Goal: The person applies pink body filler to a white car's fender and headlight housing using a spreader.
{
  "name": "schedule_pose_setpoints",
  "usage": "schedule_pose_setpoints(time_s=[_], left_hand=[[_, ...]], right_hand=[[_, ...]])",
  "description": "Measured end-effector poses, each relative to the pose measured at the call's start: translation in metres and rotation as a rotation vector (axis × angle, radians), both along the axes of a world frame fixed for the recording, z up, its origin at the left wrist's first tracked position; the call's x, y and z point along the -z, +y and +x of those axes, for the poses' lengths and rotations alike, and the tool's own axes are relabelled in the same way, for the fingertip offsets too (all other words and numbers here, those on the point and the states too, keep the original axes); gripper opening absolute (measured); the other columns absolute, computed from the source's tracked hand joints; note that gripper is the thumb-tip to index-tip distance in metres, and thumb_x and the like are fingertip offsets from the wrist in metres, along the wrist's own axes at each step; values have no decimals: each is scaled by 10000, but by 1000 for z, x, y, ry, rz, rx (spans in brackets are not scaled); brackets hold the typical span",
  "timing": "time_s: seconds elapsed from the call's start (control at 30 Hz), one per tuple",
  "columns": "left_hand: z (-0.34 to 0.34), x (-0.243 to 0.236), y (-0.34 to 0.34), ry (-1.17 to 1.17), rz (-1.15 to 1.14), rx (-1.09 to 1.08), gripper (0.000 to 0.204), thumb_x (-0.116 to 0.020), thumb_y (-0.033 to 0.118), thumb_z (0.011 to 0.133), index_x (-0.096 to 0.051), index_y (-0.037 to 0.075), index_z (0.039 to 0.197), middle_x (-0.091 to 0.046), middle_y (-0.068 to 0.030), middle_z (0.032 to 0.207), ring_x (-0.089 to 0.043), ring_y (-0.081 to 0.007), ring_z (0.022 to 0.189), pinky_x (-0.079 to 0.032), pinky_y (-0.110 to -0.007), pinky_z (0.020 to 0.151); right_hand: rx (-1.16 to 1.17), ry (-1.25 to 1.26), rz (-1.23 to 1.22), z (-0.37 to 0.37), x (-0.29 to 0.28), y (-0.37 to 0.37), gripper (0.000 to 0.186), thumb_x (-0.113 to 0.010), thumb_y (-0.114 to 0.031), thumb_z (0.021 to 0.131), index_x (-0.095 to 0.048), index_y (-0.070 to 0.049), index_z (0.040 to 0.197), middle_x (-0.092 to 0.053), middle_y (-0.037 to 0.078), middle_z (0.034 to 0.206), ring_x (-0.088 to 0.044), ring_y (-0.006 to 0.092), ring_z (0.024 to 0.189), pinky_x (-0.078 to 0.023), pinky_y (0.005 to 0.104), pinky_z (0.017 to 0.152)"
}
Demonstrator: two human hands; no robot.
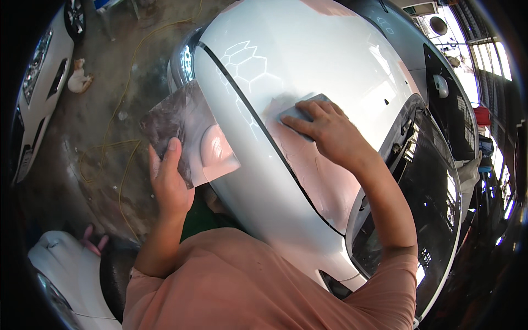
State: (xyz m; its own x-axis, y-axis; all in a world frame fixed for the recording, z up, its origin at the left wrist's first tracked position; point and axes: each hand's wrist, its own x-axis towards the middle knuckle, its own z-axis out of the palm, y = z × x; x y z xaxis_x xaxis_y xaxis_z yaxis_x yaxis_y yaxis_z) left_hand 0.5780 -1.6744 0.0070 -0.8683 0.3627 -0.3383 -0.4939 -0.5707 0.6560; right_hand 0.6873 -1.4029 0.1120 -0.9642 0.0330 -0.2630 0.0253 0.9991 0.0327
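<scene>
My left hand [170, 170] holds a square, stained mixing board [179, 99] bearing a glossy mound of pink paste [217, 144], over the edge of a white car's fender. On the car's hood [352, 55], my right hand [322, 129] grips a flat grey-blue spreader [322, 100], pressed at a pinkish coated area [322, 176] beside the dark panel gap. The coat runs from under the spreader down toward the windshield corner and looks uneven.
Another white car [38, 93] stands at far left; a white cat [80, 77] lies beside it. A yellow cord [119, 201] snakes across the floor. The windshield [421, 203] is at my right, a dark car [443, 126] beyond it. A white scooter [66, 275] stands at lower left.
</scene>
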Motion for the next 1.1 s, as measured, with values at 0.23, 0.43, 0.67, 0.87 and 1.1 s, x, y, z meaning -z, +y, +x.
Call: schedule_pose_setpoints(time_s=[0.23,0.43,0.67,0.87,1.1], left_hand=[[7,21,-2,24,20,-7,581,-587,154,1017,-328,-14,1509,-524,-148,1408,-548,-253,1275,-439,-401,1095],[10,24,3,15,18,25,567,-581,147,1018,-341,-16,1505,-524,-149,1406,-547,-250,1277,-442,-395,1091],[10,24,11,-33,-11,48,561,-579,142,1019,-343,-25,1500,-529,-150,1398,-547,-250,1274,-439,-390,1092],[9,39,4,-69,-74,44,574,-587,149,1018,-333,-30,1500,-526,-149,1400,-545,-249,1277,-445,-389,1086],[7,32,5,4,-77,57,613,-592,161,1012,-303,-34,1517,-510,-161,1412,-550,-253,1273,-443,-388,1093]], right_hand=[[-37,-22,41,-28,17,13,508,-520,8,905,-666,-256,1313,-626,129,1288,-581,335,1207,-462,441,1048],[-46,-37,119,-23,21,-1,579,-530,67,870,-648,-258,1334,-628,101,1299,-579,303,1239,-497,419,1029],[-99,-8,52,-19,8,12,537,-559,31,866,-660,-246,1316,-633,102,1285,-579,315,1214,-494,432,1014],[-141,-10,87,-41,29,22,499,-564,-2,883,-672,-249,1304,-638,105,1269,-594,313,1188,-489,425,1004],[-198,-51,75,-19,28,6,479,-568,-45,895,-646,-244,1324,-598,110,1307,-554,339,1238,-448,484,1052]])
